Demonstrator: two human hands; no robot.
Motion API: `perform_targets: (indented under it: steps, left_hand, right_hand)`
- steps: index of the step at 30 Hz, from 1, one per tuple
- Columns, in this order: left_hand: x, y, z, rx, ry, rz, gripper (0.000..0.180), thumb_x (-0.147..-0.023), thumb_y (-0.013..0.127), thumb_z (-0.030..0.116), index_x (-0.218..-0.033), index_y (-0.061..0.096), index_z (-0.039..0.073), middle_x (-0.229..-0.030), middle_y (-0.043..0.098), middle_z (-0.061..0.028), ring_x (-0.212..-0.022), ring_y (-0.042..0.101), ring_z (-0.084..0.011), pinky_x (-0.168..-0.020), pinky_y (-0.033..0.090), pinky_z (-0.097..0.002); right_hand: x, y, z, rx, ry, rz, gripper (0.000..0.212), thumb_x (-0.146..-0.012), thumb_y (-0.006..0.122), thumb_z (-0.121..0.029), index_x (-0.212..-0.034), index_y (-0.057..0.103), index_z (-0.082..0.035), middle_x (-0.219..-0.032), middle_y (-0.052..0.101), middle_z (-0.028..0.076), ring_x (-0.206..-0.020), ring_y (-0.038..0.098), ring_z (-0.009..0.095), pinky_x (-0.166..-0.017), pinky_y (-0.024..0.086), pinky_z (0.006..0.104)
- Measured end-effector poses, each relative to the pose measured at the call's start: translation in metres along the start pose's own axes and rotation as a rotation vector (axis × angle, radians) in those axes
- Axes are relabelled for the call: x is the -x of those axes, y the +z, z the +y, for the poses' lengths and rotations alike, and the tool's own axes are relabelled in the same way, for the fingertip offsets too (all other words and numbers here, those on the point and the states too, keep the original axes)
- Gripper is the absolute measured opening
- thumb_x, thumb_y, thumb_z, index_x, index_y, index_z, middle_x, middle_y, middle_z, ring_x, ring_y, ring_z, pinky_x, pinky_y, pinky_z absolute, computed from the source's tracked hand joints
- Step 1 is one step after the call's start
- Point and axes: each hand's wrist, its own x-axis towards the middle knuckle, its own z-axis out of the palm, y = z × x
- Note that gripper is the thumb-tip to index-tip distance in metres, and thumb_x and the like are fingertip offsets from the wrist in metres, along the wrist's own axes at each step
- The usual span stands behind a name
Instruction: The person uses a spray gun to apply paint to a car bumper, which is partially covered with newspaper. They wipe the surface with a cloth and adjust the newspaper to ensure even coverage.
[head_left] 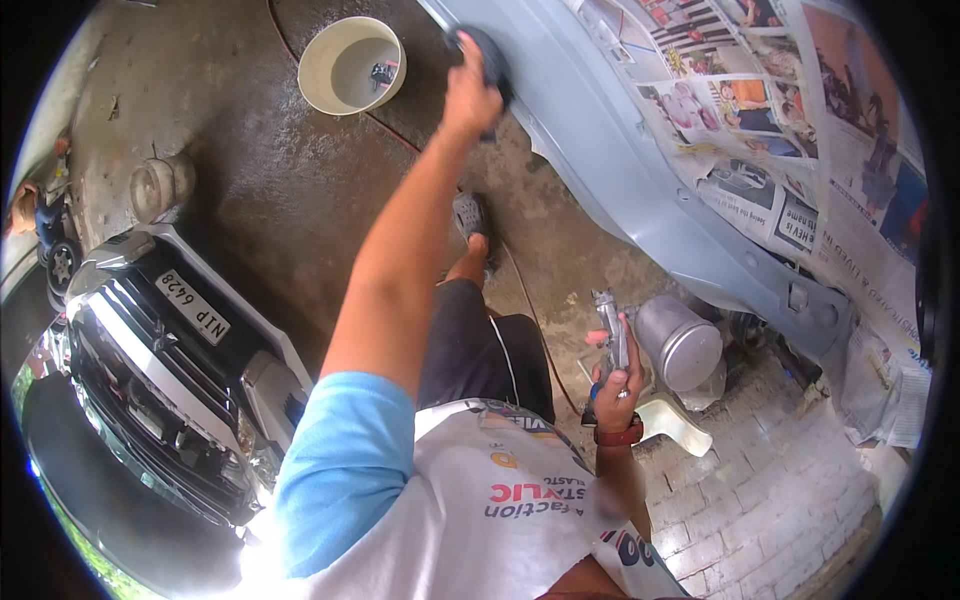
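Observation:
My left hand (470, 105) reaches far forward with a dark cloth or pad (490, 75) pressed on the edge of a grey-coated car body panel (570, 120). Its index finger stretches over the dark piece, and the rest of that piece is partly hidden. Nearer my body, my right hand (618, 395) is closed round a metal spray gun (612, 340). The gun's silver cup (690, 345) sticks out to the right, below the panel. A red-brown band circles my right wrist.
Newspaper sheets (750, 110) cover the vehicle above the panel. A cream bucket (312, 70) with water stands on the wet floor, with a thin red hose (525, 285) running past. A car front (150, 350) is at left. A pale plastic piece (680, 425) lies near my right wrist.

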Motion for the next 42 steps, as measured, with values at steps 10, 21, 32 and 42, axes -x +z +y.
perform_targets:
  steps: [10, 21, 32, 42]
  left_hand:
    - [0.055, 0.077, -0.036, -0.077, -0.062, -0.127, 0.115, -0.08, 0.069, 0.005, -0.175, 0.003, 0.005, -0.136, 0.069, -0.0305, -0.124, 0.062, -0.0505, -0.114, 0.05, -0.049]
    - [0.194, 0.228, -0.002, 1.093, -0.649, -0.353, 0.072, -0.094, 0.06, 0.001, -0.163, 0.04, 0.001, -0.141, 0.067, -0.0223, -0.128, 0.064, -0.0378, -0.113, 0.052, -0.0453]
    - [0.013, 0.004, -0.018, 0.533, -0.232, -0.26, 0.083, -0.088, 0.059, 0.009, -0.167, 0.036, 0.005, -0.146, 0.062, -0.0287, -0.135, 0.062, -0.0406, -0.115, 0.048, -0.0429]
    - [-0.214, -0.173, -0.071, 0.491, -0.207, -0.011, 0.09, -0.086, 0.066, 0.005, -0.171, 0.036, 0.011, -0.144, 0.068, -0.0232, -0.126, 0.07, -0.0348, -0.109, 0.055, -0.0427]
  right_hand:
    - [0.045, 0.014, 0.028, -0.013, 0.07, 0.004, 0.099, -0.103, 0.053, -0.076, -0.164, 0.043, 0.002, -0.122, 0.073, 0.011, -0.06, 0.042, 0.004, -0.054, 0.036, 0.0227]
    - [0.097, 0.047, 0.029, 0.048, 0.011, 0.054, 0.1, -0.104, 0.047, -0.078, -0.163, 0.044, 0.003, -0.118, 0.074, 0.014, -0.061, 0.046, 0.006, -0.054, 0.039, 0.0239]
    - [0.06, 0.131, -0.011, 0.024, 0.07, 0.108, 0.093, -0.107, 0.046, -0.073, -0.163, 0.045, 0.002, -0.117, 0.073, 0.013, -0.062, 0.048, 0.007, -0.055, 0.041, 0.0236]
    - [-0.06, 0.255, -0.115, -0.044, 0.115, 0.087, 0.106, -0.101, 0.047, -0.083, -0.162, 0.047, 0.003, -0.117, 0.075, 0.013, -0.067, 0.052, 0.007, -0.058, 0.044, 0.0229]
